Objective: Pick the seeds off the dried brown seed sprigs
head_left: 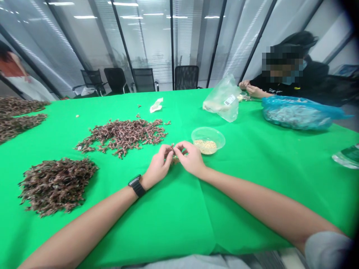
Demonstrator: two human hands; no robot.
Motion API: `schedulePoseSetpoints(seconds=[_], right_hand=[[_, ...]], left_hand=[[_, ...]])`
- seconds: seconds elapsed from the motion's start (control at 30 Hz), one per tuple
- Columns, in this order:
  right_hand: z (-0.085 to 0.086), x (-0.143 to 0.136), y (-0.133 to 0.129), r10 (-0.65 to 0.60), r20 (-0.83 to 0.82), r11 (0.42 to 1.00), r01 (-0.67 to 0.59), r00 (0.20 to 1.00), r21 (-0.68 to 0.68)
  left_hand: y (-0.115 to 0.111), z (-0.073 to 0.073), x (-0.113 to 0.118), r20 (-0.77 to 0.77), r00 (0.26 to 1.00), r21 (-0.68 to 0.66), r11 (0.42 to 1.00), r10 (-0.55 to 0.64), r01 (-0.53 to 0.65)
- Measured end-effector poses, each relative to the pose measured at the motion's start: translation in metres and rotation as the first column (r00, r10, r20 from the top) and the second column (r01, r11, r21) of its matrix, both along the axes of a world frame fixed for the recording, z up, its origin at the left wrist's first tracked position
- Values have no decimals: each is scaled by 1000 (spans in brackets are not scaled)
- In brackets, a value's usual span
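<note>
In the middle of the table my left hand [159, 164] and my right hand [192, 160] meet, both closed in a pinch. A small dried brown piece [172, 146] shows between their fingertips; its exact kind is too small to make out. Yellowish crumbs [175, 160] lie on the cloth just under the fingers. Beside my right hand stands a clear plastic bowl [220, 137] with yellowish bits [206, 145] in it. A spread-out heap of similar dried brown pieces [126, 133] lies beyond my left hand.
A denser brown pile [57, 185] sits at left, with more heaps [19, 108] at the far left. A crumpled white paper [156, 105], a clear bag [224, 99] and a blue bag [298, 114] rest on the green cloth [246, 157]. Another person's hands [252, 89] work at far right.
</note>
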State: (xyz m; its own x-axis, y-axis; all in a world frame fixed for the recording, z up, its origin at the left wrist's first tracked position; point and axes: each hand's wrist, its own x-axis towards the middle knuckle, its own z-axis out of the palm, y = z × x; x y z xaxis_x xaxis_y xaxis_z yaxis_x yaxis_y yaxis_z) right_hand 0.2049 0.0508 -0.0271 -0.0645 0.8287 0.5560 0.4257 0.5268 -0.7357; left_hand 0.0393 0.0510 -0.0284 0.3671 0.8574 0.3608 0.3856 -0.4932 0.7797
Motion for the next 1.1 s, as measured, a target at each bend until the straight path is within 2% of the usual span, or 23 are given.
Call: schedulePoseSetpoints(seconds=[0.2,0.27,0.37,0.43,0.53,0.6,0.67,0.73,0.87,1.1], right_hand=[[2,2,-1,-21,97,996,12,995,93],[4,1,-2,-3,49,999,1,999,46],[7,-2,-1,25,-127,992,-41,992,-123],[8,-4,0,23,-278,956,-103,960,-276],[8,-5,4,-26,-502,833,-258,865,-489],[8,-4,6,-54,-596,759,-355,801,-545],[9,-2,8,-37,-628,734,-406,777,-545],[10,0,8,4,-604,750,-402,797,-525],[10,2,8,65,-487,820,-325,871,-471],[5,5,13,123,-326,932,-222,937,-286]], left_hand=[[-2,4,-1,-81,997,66,998,19,-14],[-2,5,-3,-132,991,100,995,19,-6],[3,4,-8,-244,970,175,984,24,19],[7,3,-12,-327,944,235,971,42,38],[12,2,-16,-403,913,313,946,57,79],[12,2,-16,-403,913,328,941,60,84],[10,4,-15,-364,930,306,950,56,63],[7,6,-13,-306,951,259,965,44,38],[2,8,-9,-190,981,158,987,25,5],[2,4,-5,-45,998,43,998,-35,37]])
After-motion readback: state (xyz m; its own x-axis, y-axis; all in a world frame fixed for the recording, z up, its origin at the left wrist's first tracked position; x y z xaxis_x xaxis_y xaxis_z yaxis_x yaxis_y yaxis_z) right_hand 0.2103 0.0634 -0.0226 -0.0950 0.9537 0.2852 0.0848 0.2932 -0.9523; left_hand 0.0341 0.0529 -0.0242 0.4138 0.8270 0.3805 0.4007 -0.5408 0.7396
